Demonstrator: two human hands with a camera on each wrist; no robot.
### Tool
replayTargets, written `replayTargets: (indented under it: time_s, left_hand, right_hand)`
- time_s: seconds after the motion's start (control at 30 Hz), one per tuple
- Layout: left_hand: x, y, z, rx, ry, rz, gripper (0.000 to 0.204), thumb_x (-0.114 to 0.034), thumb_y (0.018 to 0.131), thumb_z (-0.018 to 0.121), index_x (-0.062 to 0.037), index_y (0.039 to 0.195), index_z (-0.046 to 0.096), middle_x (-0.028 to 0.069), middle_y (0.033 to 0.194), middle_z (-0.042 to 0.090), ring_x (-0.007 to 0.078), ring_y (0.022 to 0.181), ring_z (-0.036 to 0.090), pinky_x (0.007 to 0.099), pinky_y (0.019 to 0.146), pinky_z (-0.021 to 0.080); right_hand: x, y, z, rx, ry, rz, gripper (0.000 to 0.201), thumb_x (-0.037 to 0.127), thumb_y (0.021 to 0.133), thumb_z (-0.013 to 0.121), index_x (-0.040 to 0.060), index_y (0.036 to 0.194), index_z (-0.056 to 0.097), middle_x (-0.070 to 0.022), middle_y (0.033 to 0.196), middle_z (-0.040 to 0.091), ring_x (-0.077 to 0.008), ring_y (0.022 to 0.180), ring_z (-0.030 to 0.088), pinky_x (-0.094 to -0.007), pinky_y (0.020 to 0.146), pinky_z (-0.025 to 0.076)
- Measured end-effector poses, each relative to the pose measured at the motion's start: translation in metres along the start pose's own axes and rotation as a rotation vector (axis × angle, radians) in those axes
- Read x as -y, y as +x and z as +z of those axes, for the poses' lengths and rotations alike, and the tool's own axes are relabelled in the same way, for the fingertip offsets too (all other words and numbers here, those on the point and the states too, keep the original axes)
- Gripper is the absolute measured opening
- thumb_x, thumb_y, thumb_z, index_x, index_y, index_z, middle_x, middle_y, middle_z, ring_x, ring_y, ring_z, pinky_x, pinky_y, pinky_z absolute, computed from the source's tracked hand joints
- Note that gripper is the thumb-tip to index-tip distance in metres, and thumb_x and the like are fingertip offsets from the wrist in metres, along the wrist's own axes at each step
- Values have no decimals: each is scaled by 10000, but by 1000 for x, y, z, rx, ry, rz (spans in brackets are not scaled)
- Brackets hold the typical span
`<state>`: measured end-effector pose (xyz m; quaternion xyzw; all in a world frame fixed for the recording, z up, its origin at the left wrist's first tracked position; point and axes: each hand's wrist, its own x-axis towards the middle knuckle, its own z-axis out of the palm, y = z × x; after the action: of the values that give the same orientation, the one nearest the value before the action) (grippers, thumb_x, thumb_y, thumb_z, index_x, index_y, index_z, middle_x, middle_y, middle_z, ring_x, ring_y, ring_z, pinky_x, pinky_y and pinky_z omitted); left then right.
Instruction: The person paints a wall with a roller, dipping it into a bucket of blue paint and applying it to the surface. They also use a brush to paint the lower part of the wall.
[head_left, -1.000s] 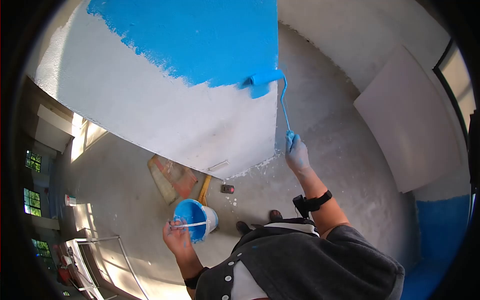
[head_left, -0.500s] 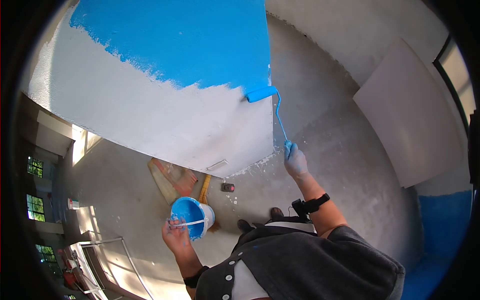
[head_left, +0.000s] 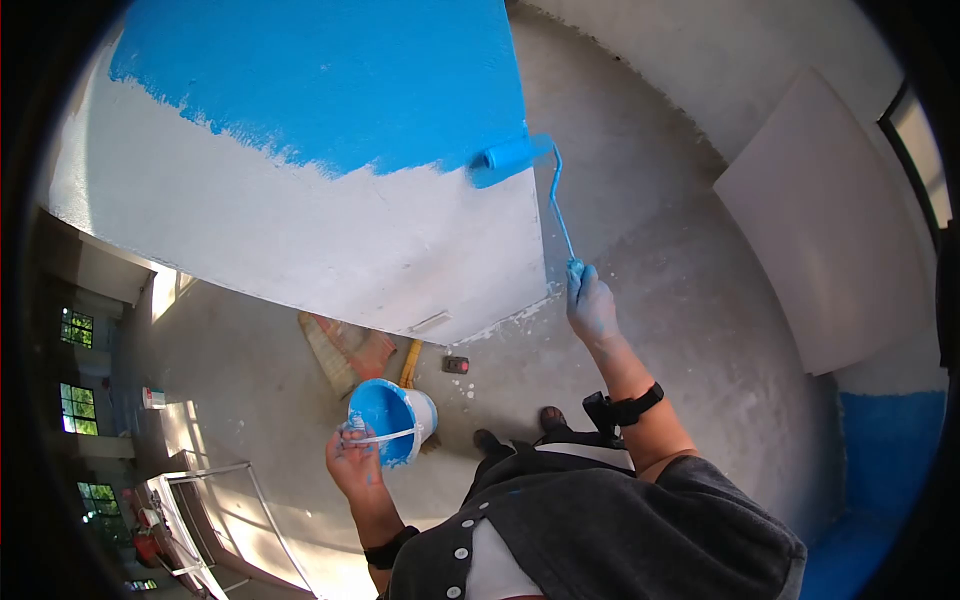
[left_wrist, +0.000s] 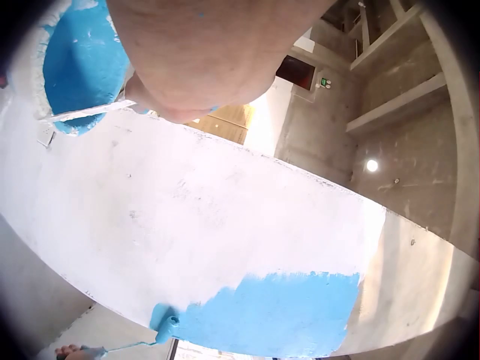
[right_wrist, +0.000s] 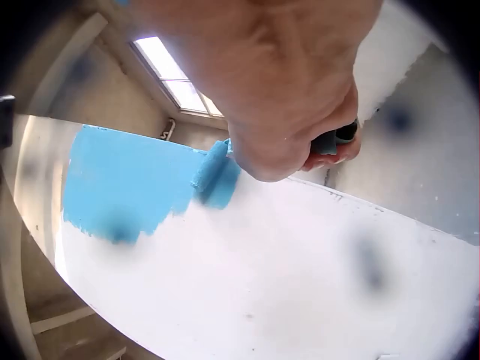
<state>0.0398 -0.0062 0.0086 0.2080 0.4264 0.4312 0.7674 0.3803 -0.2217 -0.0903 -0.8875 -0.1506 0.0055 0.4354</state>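
In the head view my right hand (head_left: pixel 593 305), smeared with blue, grips the handle of a paint roller (head_left: pixel 515 152). Its blue sleeve lies against the wall (head_left: pixel 330 230) near the right edge, at the lower border of the blue paint. The right wrist view shows the roller sleeve (right_wrist: pixel 214 174) on that border, partly hidden behind the hand. My left hand (head_left: pixel 354 462) holds the white handle of a paint bucket (head_left: pixel 427 412), fingers curled round it. The bucket is tilted with its mouth toward me, and blue paint coats its inside.
Below the wall lie a reddish and tan sack (head_left: pixel 345 350), a yellow broom (head_left: pixel 411 362) and a small dark box (head_left: pixel 456 365) on the grey floor. A large pale board (head_left: pixel 820 230) leans at the right. A white metal frame (head_left: pixel 210 475) stands at lower left.
The roller first came down a little, then moved back up along the wall's right edge; a fresh blue patch shows under it. The left hand keeps holding the bucket.
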Motion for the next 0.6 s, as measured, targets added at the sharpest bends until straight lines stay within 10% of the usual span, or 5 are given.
replayTargets:
  time_s: [0.37,0.6]
  left_hand:
    - [6,-5,11,34,-6,-4,90,-140,789,507,-55,777,479,28,692,479,163,667,481,381,810,379]
    - [9,5,17,-17,-43,-41,113,-118,780,493,-38,706,461,50,621,448,180,632,454,381,776,390]
  right_hand:
    - [-26,-17,14,58,-108,49,288,315,878,413,39,796,397,-230,633,547,-424,600,539,-491,526,432]
    - [50,19,-29,-138,-63,-103,289,319,866,442,44,795,393,-210,616,552,-407,579,551,-480,511,437]
